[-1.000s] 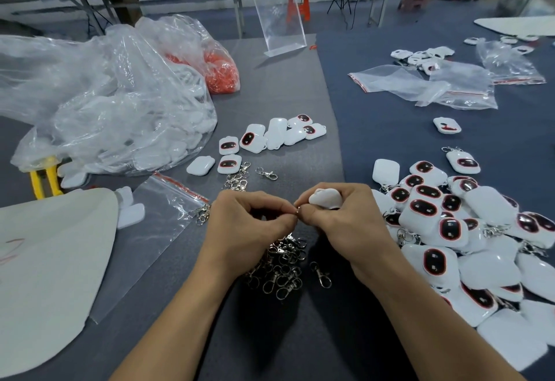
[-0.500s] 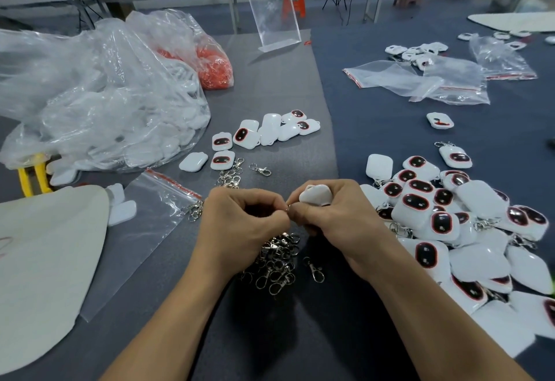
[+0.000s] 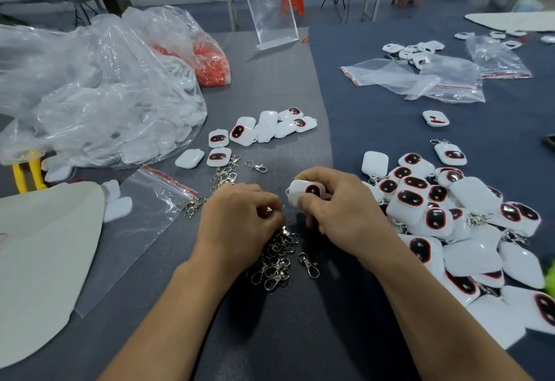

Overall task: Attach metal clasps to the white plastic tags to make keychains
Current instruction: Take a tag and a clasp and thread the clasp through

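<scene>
My right hand (image 3: 339, 209) grips a white plastic tag (image 3: 303, 191) with a dark red-rimmed oval on its face, turned toward me. My left hand (image 3: 240, 221) sits just left of it, fingers curled, pinching a small metal clasp (image 3: 268, 209) that barely shows. Under and below both hands lies a heap of loose metal clasps (image 3: 277, 260). Several bare tags (image 3: 261, 128) lie further up the grey mat. A big pile of tags with clasps fitted (image 3: 450, 224) spreads to the right.
A large clear bag of white tags (image 3: 99, 104) and a bag of orange parts (image 3: 210, 62) fill the left. An empty zip bag (image 3: 144, 215) and a white board (image 3: 39, 260) lie near left. More clear bags (image 3: 420, 80) lie at far right, an acrylic stand (image 3: 270, 11) behind.
My hands have drawn slightly apart. The right hand has turned the tag so its dark oval face shows, where before only its white back showed between the touching fingertips.
</scene>
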Tool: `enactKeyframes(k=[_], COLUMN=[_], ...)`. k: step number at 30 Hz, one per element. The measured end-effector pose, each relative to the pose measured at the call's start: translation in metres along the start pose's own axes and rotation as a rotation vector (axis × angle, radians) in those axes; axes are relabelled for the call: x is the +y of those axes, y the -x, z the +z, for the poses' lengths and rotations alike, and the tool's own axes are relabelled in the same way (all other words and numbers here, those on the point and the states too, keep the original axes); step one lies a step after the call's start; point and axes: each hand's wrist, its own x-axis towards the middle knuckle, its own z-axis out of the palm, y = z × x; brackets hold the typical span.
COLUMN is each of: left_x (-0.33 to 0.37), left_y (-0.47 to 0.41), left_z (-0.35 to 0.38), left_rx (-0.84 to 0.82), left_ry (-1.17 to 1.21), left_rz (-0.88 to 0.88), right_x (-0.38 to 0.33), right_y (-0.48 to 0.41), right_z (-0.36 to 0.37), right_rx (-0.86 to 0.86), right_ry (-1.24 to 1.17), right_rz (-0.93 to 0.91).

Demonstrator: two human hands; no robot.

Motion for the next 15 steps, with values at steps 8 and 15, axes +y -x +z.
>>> enactKeyframes(k=[8, 15], left_x=[-0.006, -0.011], left_y=[-0.002, -0.003], left_z=[0.001, 0.001], left_rx=[-0.1, -0.149], left_ry=[0.207, 0.238], left_rz=[-0.105, -0.11], right_x=[-0.001, -0.005], right_y=[0.0, 0.002], right_z=[0.0, 0.0], right_rx=[-0.008, 0.002], right_ry=[-0.046, 0.083], right_rz=[0.004, -0.028])
